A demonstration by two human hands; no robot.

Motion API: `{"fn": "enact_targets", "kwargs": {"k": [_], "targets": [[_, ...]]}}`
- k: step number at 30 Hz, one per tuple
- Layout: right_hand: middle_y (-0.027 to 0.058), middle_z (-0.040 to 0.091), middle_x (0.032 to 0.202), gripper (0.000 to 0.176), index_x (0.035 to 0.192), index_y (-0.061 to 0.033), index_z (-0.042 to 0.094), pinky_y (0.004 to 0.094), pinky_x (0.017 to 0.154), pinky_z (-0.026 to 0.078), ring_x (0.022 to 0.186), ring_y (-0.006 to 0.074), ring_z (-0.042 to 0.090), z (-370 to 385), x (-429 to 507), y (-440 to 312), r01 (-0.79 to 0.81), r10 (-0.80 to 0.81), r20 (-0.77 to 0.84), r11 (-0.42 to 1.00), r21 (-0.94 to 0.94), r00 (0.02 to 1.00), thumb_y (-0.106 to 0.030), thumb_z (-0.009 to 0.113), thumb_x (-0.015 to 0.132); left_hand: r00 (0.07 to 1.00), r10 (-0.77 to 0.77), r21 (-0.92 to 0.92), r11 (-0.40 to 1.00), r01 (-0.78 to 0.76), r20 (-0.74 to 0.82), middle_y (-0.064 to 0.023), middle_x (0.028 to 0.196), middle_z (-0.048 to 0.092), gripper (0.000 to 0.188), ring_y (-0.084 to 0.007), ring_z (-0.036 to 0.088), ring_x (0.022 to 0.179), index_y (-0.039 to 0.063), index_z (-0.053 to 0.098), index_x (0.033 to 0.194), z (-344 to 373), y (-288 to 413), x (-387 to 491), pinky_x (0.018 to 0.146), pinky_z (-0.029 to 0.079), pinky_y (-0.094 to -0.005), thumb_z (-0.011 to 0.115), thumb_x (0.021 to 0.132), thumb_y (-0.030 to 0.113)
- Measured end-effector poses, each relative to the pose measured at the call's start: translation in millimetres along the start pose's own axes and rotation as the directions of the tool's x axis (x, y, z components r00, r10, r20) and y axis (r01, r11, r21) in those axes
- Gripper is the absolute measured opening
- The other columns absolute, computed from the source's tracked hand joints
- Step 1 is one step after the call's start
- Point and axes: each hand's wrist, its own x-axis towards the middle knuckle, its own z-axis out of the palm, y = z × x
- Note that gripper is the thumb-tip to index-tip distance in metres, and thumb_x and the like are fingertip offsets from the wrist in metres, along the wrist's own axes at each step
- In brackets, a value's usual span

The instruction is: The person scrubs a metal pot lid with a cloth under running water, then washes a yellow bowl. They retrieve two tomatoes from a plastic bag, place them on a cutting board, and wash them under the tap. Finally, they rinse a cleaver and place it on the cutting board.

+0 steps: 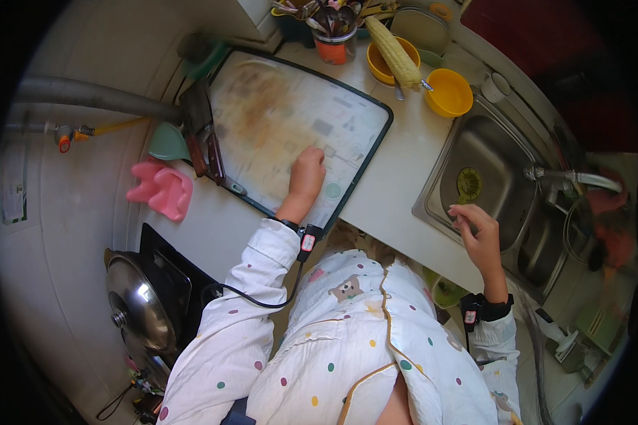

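My left hand [307,172] is loosely curled over the near part of a stained cutting board [297,122] with a dark rim; what lies beneath its fingers is hidden. Knives with dark red handles [215,158] lie at the board's left edge. My right hand [476,228] is raised by the near edge of the steel sink [430,204], thumb and fingers bent towards each other, with no object visible between them. A peeled corn cob [393,50] rests across a yellow bowl [377,66], and a second yellow bowl [450,93] stands beside it.
A lidded pan [141,300] sits on the black stove at the lower left. A pink plastic holder [162,191] and a green scoop-like item [168,142] stand by the wall. A utensil jar [336,48] is behind the board. The faucet [574,178] reaches over the sink, which holds a yellow-green strainer [468,184].
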Motion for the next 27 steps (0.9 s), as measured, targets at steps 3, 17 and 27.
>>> {"fn": "enact_targets", "kwargs": {"k": [3,17,27], "targets": [[0.0099,0.060,0.081,0.022,0.092,0.0030,0.059,0.0236,0.061,0.046,0.066,0.0142,0.056,-2,-11,-2,-0.006,0.005,-0.043,1.000,-0.003,0.999,0.011,0.048,0.075,0.987,-0.154,-0.108,0.982,0.158,0.042,-0.0101,0.069,0.058,0.010,-0.0210,0.057,0.063,0.003,0.059,0.076,-14,-15,3,0.059,0.045,-0.0296,0.058,0.066,0.000],[0.0109,0.061,0.083,0.020,0.093,0.0034,0.060,0.0240,0.064,0.046,0.067,0.0144,0.057,-18,-132,27,-0.222,0.241,-0.319,0.970,0.095,0.917,0.006,0.048,0.078,0.919,-0.223,-0.563,0.735,0.378,0.326,-0.0004,0.073,0.058,0.009,-0.0078,0.055,0.068,0.001,0.059,0.081,-78,58,14,0.063,0.043,-0.0204,0.060,0.073,0.002],[0.0107,0.062,0.083,0.018,0.095,0.0014,0.060,0.0250,0.061,0.046,0.067,0.0167,0.059,-74,-363,115,-0.373,0.419,-0.586,0.905,0.206,0.694,0.002,0.051,0.080,0.593,0.292,-0.528,0.805,0.272,0.750,-0.0006,0.076,0.056,0.006,-0.0073,0.053,0.072,0.000,0.057,0.083,39,312,-124,0.064,0.044,-0.0202,0.058,0.076,-0.001]]}}
